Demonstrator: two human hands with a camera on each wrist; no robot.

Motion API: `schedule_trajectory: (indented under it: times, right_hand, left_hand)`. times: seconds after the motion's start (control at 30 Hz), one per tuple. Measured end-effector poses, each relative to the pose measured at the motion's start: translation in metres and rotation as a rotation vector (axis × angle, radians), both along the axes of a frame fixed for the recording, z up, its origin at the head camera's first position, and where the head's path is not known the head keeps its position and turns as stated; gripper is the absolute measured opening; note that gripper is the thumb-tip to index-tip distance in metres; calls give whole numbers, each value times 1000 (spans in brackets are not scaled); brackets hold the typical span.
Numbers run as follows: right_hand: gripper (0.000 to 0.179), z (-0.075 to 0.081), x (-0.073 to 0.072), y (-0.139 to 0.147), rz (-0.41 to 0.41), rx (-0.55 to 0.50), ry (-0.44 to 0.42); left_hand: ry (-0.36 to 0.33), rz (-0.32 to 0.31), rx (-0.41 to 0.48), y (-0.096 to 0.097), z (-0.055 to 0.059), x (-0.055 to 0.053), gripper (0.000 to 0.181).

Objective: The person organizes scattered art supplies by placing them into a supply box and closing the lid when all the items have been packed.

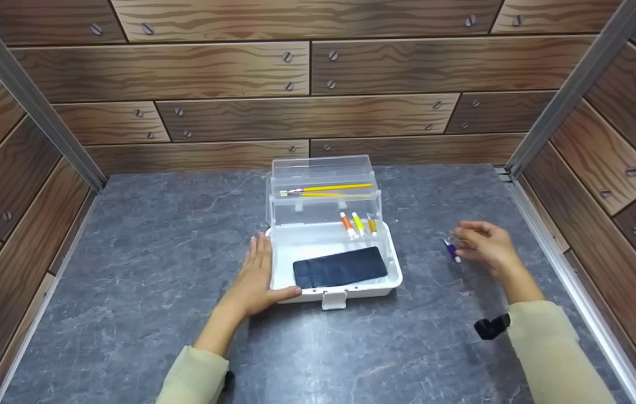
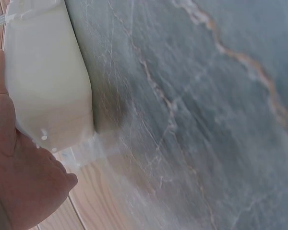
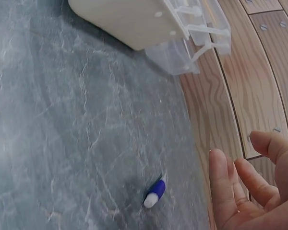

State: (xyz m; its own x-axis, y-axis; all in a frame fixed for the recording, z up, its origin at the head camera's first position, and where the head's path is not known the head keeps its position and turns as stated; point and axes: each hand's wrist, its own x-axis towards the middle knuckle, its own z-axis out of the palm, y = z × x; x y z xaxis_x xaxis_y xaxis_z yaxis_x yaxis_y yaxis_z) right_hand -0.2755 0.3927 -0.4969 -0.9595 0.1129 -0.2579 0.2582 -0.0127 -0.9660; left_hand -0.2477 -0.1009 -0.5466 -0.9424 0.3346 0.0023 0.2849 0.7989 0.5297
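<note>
A white box (image 1: 397, 264) with a raised clear lid (image 1: 320, 166) stands on the table. Inside it lies a black smartphone (image 1: 340, 267). Small paint tubes, one orange (image 1: 347, 223), one yellow (image 1: 357, 222) and one ochre (image 1: 372, 225), rest at its back right, below two yellow paintbrushes (image 1: 334, 187) in the lid. My left hand (image 1: 251, 284) rests against the box's left side, fingers straight and thumb on the front rim. A purple paint tube (image 3: 156, 191) with a white cap lies on the table right of the box. Beside it, my right hand (image 1: 487, 247) holds nothing, fingers loosely bent.
The grey marbled table (image 1: 143, 269) is bounded by wood-patterned panels (image 1: 228, 70) at the back and sides. Metal profiles (image 1: 581, 325) run along its edges. A white latch (image 1: 334, 300) hangs from the front of the box.
</note>
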Motion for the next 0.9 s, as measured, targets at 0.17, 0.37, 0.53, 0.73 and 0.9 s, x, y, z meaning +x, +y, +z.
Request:
schedule_trajectory:
  times: [0.17, 0.37, 0.53, 0.73, 0.9]
  right_hand:
    - [44, -7, 1, 6, -2, 20, -12]
    - [49, -15, 3, 14, -9, 11, -42]
    - [41, -21, 4, 19, -15, 9, -91]
    - [36, -27, 6, 22, -19, -11, -137]
    - [37, -30, 6, 25, -17, 2, -160]
  left_hand:
    - [8, -3, -1, -1, -1, 0, 138]
    - [0, 4, 6, 0, 0, 1, 138]
    - [-3, 6, 3, -1, 1, 1, 138]
    - [1, 9, -3, -1, 1, 1, 137]
    - [-8, 5, -2, -1, 2, 2, 137]
